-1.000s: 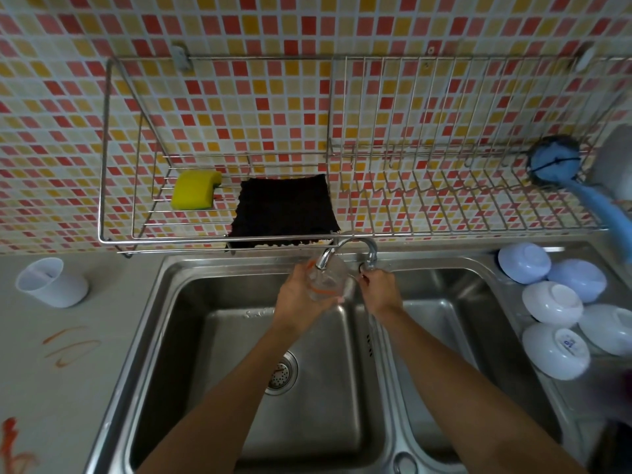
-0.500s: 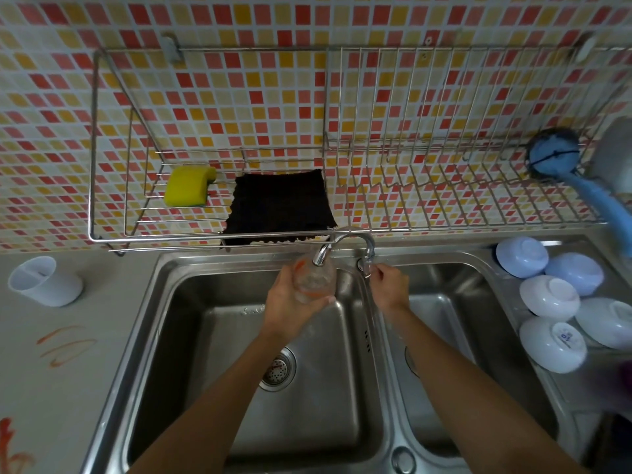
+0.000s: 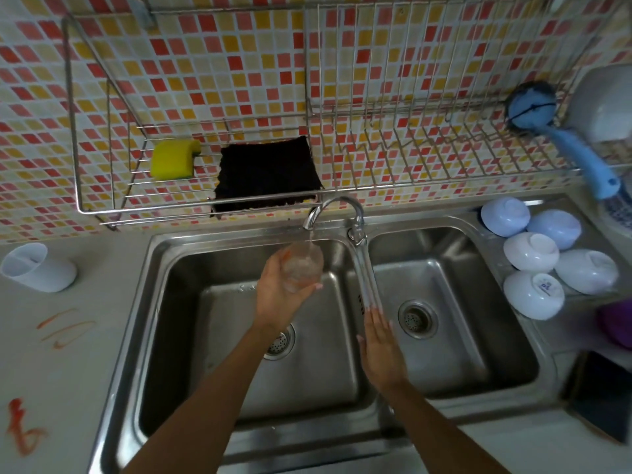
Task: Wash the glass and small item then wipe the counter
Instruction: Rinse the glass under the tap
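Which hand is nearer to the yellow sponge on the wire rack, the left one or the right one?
Left. The left hand holds the glass under the tap, below and to the right of the yellow sponge. The right hand is open, lower and further right, over the sink divider.

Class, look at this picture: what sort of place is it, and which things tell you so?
Most likely a home kitchen: a steel double sink with a running tap, a wire dish rack on the tiled wall, and upturned bowls draining.

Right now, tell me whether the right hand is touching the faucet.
Apart. The head view shows the right hand open over the sink divider, well below the faucet.
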`<move>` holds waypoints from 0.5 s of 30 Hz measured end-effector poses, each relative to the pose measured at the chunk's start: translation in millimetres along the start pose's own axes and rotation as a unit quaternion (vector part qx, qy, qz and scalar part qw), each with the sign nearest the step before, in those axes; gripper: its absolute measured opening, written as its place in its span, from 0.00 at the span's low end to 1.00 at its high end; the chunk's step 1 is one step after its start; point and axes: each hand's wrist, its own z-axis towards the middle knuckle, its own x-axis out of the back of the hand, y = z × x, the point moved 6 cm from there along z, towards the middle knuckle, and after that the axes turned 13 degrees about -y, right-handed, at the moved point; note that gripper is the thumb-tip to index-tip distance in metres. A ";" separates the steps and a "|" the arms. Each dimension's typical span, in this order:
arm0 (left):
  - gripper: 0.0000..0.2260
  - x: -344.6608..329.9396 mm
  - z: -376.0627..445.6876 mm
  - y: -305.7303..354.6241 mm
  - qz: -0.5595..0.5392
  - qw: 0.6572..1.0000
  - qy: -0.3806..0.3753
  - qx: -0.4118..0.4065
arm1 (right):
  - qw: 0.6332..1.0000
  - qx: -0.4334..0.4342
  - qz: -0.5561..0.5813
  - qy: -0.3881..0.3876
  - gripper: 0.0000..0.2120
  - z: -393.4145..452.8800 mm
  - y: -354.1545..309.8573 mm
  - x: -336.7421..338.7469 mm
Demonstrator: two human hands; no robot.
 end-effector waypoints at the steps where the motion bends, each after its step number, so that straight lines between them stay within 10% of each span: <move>1: 0.39 0.4 -2.2 -0.2 -0.007 1.000 0.006 0.001 | 1.000 -0.007 -0.010 -0.008 0.29 0.4 -0.3 0.0; 15: 0.37 6.8 -12.8 -4.5 0.019 1.000 0.001 0.004 | 0.994 -0.025 -0.102 -0.017 0.35 -5.2 -7.6 4.9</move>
